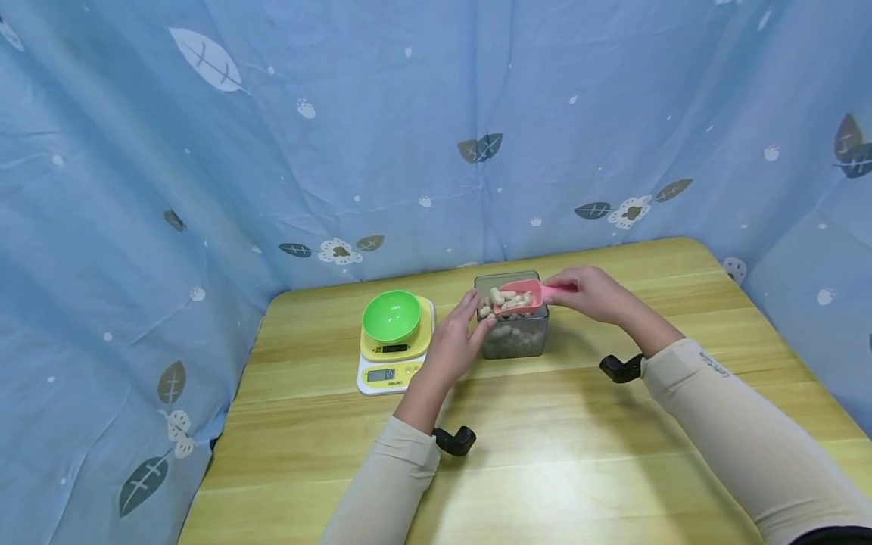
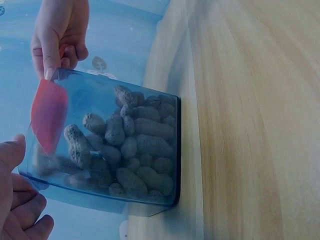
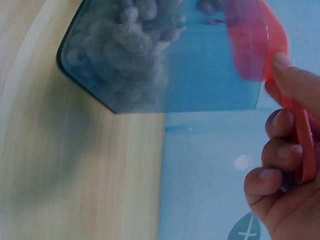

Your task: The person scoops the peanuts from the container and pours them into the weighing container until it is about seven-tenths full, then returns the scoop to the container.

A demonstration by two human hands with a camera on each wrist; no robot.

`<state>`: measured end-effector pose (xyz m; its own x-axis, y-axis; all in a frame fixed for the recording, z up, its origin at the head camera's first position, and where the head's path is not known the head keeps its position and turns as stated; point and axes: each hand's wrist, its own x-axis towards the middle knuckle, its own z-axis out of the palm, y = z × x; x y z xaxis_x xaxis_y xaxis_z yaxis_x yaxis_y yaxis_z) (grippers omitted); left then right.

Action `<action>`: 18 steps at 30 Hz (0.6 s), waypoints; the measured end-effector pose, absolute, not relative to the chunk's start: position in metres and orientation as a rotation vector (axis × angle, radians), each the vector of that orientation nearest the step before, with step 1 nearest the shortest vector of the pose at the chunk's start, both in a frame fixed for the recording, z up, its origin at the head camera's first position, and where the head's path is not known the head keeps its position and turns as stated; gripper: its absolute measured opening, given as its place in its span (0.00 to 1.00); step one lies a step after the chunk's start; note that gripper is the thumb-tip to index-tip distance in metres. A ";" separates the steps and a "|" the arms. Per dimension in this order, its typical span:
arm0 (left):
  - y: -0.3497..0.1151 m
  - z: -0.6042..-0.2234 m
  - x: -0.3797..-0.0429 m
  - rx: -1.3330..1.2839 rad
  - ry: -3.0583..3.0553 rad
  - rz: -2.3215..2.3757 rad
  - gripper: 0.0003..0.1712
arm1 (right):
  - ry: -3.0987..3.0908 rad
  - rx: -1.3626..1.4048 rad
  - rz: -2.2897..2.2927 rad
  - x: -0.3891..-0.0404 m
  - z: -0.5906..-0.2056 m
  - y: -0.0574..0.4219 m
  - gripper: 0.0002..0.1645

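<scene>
One pink scoop of peanuts is gripped by the right hand; the left hand, thumb apart, adjoins the container.

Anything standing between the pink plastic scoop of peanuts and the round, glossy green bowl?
Yes: the left hand, beside the grey, translucent rectangular container, lies between the pink plastic scoop and the round, glossy green bowl. The container's left rim does too. Nothing visible covers the bowl's opening.
</scene>
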<state>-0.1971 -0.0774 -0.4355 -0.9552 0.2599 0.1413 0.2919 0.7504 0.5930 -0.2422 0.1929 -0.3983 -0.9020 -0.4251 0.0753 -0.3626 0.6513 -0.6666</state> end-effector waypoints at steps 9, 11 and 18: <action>-0.083 -0.435 -0.198 -0.469 -2.881 -1.028 0.37 | 2.741 -0.586 -1.140 -0.240 -0.401 0.196 0.25; -0.087 -0.433 -0.198 -0.476 -2.872 -1.045 0.38 | 2.745 -0.589 -1.135 -0.240 -0.398 0.195 0.25; -0.118 -0.424 -0.197 -0.425 -2.823 -1.037 0.39 | 2.741 -0.585 -1.133 -0.242 -0.383 0.183 0.27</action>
<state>-0.1974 -0.1181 -0.4243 -0.9555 0.2240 0.1919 0.2950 0.7284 0.6184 -0.2421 0.1826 -0.3833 -0.9184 -0.3940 0.0377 -0.3056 0.6455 -0.6999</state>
